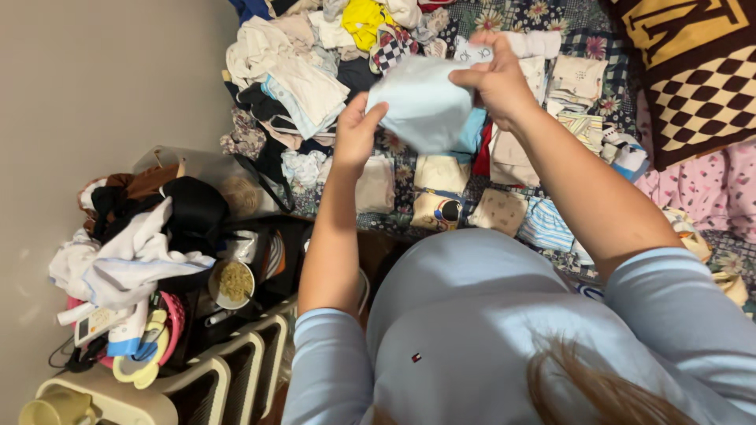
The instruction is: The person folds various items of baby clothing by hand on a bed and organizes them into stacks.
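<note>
Head view, looking down over a pale blue top. Left hand raised, fingers curled shut on the lower left edge of a light blue cloth. Right hand higher, pinching the cloth's upper right edge between thumb and fingers, closed tight. Cloth held in the air between both hands, bunched and hanging above the bed, clear of the items below. Just behind the right hand's fingers, a small white piece with faint marks; whether gripped or merely lying behind, cannot tell. Under the cloth, folded pieces in cream and white set in rows on the patterned quilt, a striped one nearer the body. Beyond the left hand, a loose pile of clothes, white, grey, black, with a yellow garment and a checked one on top. At far right, a brown checked cushion over pink fabric. At left, against the wall, a heap of dark and white clothes, a bowl of something crumbly beside it, and white drawers below.
</note>
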